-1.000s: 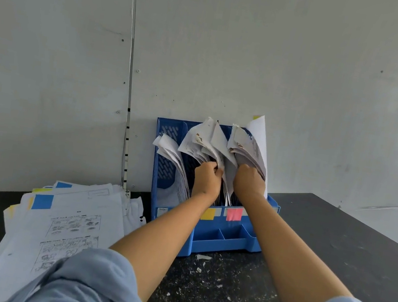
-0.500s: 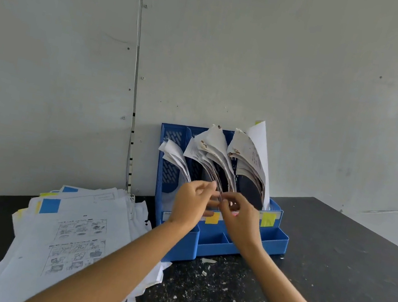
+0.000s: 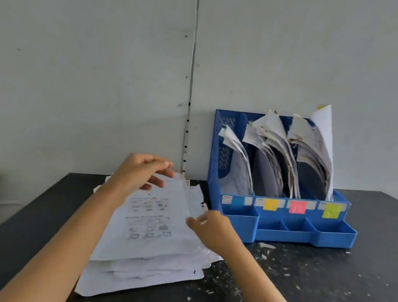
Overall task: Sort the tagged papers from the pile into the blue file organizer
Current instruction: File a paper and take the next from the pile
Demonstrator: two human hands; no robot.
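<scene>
You are looking down at a dark, speckled tabletop (image 3: 325,299) set against a pale wall. A pile of papers (image 3: 146,251) lies left of centre, its sheets fanned unevenly, the top sheet printed with small blurred figures. To its right, just beside the pile's far corner, stands the blue file organizer (image 3: 284,231), its back close to the wall. It has four upright slots, each already holding curled sheets, and the front rail carries a coloured tag for each: blue, yellow, pink and yellow-green from left to right. Your left hand (image 3: 138,172) hovers over the far end of the pile with fingers loosely spread and slightly bent, holding nothing that can be seen. Your right hand (image 3: 212,228) sits at the pile's right edge, fingers curled toward the top sheets; motion blur makes it unclear whether they pinch a sheet or only touch it. The tag on the top sheet is hidden under your left hand, so its colour cannot be read. Likely risks from here: lifting two sheets together because the stack is loose, dragging the fanned pile toward the table's edge, or choosing a slot before seeing the tag. The filed papers lean forward and could snag an incoming sheet.
</scene>
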